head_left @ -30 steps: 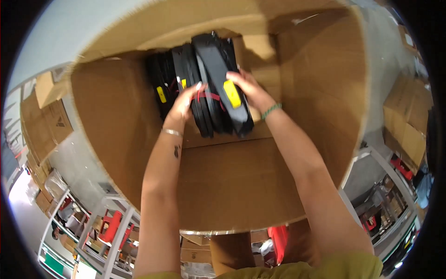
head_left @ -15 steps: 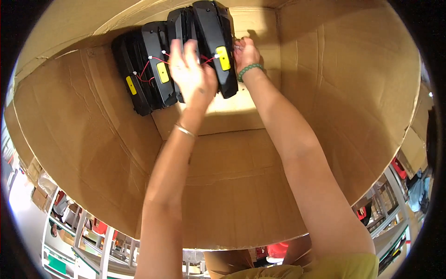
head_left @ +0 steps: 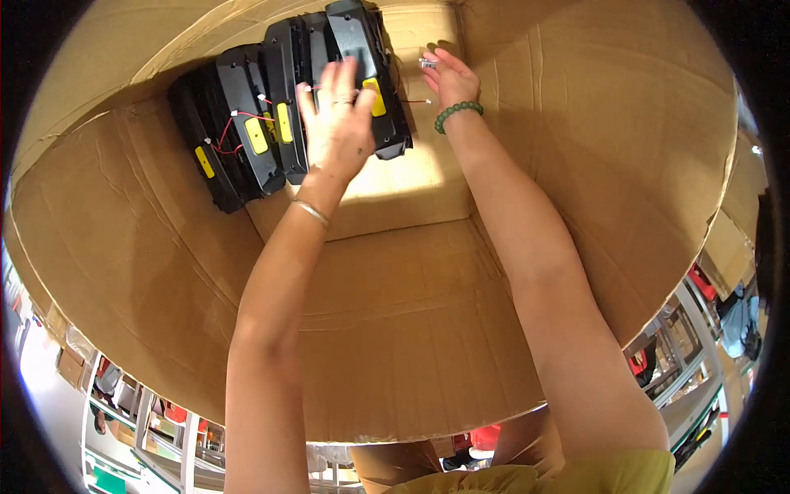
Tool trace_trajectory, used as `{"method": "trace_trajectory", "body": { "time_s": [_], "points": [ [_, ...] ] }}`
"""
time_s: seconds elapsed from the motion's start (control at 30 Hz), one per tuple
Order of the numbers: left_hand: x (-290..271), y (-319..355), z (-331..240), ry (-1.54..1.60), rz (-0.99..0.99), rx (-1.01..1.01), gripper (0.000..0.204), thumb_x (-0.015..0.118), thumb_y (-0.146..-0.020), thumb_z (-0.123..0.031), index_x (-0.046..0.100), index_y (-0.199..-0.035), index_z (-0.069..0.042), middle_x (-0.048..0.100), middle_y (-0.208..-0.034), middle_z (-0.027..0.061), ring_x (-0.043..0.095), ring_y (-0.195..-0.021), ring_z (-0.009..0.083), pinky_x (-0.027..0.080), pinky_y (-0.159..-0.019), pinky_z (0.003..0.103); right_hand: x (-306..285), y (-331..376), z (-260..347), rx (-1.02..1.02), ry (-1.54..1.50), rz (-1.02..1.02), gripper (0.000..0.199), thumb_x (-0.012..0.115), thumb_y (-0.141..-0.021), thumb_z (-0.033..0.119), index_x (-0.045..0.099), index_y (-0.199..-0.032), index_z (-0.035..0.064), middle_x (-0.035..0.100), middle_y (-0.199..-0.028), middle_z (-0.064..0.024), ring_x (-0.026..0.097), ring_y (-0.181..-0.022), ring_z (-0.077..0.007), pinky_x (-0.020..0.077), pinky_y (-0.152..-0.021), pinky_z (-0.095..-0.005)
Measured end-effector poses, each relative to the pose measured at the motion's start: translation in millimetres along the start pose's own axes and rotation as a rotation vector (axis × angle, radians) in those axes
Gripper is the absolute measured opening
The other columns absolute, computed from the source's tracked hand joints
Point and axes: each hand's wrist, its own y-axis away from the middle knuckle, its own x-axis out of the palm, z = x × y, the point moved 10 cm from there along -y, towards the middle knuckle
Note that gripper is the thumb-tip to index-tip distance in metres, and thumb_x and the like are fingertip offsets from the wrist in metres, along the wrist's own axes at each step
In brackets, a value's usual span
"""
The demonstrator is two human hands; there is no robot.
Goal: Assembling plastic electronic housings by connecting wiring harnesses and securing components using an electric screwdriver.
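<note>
Several long black plastic housings (head_left: 247,78) stand side by side in a row at the far left inside a large cardboard box. Each visible front bears a yellow patch (head_left: 257,137), and thin red wires with small white connectors (head_left: 234,114) hang from some. My left hand (head_left: 337,132) is over the rightmost housings, fingers spread; whether the fingertips touch them cannot be made out. To the right of the row, my right hand (head_left: 454,82) pinches a small shiny, clear-and-silver piece (head_left: 427,63), apart from the housings. One wire end (head_left: 418,101) sticks out rightward from the last housing.
Tall cardboard walls (head_left: 592,165) surround both arms, and the box's near rim (head_left: 428,435) curves below them. Outside it stand metal shelving racks (head_left: 691,395) with red and other items. A person (head_left: 100,422) shows small at lower left.
My right hand has drawn away from the rightmost housing, to the right, with the small shiny piece. My left hand stays over the housings, fingers now more spread. The whole view has shifted slightly.
</note>
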Motion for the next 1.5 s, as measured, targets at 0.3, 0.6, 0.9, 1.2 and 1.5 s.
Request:
{"method": "trace_trajectory", "body": {
  "time_s": [0.3,0.6,0.9,1.2,1.5],
  "points": [
    [72,10,-41,-0.348,0.727,0.325,0.056,0.055,-0.084,-0.041,0.041,-0.137,-0.031,0.027,-0.152,-0.0014,0.006,-0.144,0.0260,0.005,-0.111,0.061,30,83,45,0.023,-0.235,0.098,0.040,0.059,-0.084,-0.006,0.049,-0.123,-0.0056,0.063,-0.112,-0.0193,0.064,-0.099,-0.0251,0.0541,-0.081,-0.0292],
    [18,47,-16,-0.216,0.402,0.214,0.045,0.052,-0.086,-0.020,0.051,-0.131,-0.014,0.036,-0.145,0.0055,0.026,-0.138,0.0284,0.011,-0.113,0.057,54,254,168,-0.092,-0.329,0.390,0.027,0.058,-0.090,0.004,0.056,-0.115,-0.0062,0.064,-0.107,-0.0195,0.066,-0.094,-0.0269,0.0556,-0.083,-0.0348],
    [-154,205,-30,0.979,0.781,-0.619,0.055,0.066,-0.085,-0.031,0.047,-0.132,-0.011,0.057,-0.118,0.0112,0.058,-0.105,0.0232,0.048,-0.087,0.035,-185,440,267,-0.006,-0.285,0.150,0.014,0.054,-0.094,0.013,0.062,-0.100,0.0025,0.067,-0.098,-0.0087,0.065,-0.082,-0.0142,0.0537,-0.076,-0.0278],
    [-271,247,-222,0.529,1.228,0.025,0.020,0.056,-0.091,-0.019,0.058,-0.108,-0.010,0.060,-0.093,0.0040,0.057,-0.081,0.0156,0.049,-0.070,0.031,-415,676,56,0.314,0.898,-0.328,0.024,0.054,-0.080,0.029,0.070,-0.085,0.0126,0.068,-0.086,-0.0151,0.066,-0.074,-0.0321,0.0528,-0.066,-0.0428],
    [-316,399,-639,0.274,1.552,0.991,0.023,0.057,-0.091,-0.020,0.058,-0.111,-0.009,0.060,-0.096,0.0050,0.057,-0.086,0.0161,0.048,-0.074,0.031,-564,772,-61,0.478,0.399,-0.668,0.029,0.056,-0.076,0.025,0.070,-0.096,0.0105,0.068,-0.097,-0.0170,0.065,-0.091,-0.0332,0.0508,-0.083,-0.0420]
  ]
}}
